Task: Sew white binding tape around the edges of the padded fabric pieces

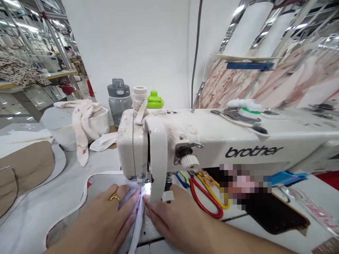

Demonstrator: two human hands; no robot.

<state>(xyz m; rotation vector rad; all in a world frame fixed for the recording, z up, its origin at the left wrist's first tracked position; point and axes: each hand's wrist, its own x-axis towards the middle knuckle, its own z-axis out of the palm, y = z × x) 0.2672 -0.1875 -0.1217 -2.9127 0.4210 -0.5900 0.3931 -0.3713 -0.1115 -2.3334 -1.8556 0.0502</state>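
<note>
Pressing flat on white cloth (136,225), both hands sit right in front of the sewing machine (201,141), just below its needle end. The left hand (106,220), with a gold ring (114,197) on one finger, lies palm down with fingers spread on the cloth; it grips nothing, only holds the cloth down. The right hand (176,220) lies beside it, fingers stretched toward the needle area, the fingertips touching a raised fold of the cloth; whether it pinches that fold cannot be told. The cloth runs between the two hands and under the machine's head, where a small light glows. Red scissors (205,201) and yellow scissors (212,188) lie just right of the needle end, under the machine's arm. Behind the machine's left end stand a grey bottle (119,100) and a green cap (155,100). Left of the machine, brown pieces (26,165) rest on the table (34,215).
</note>
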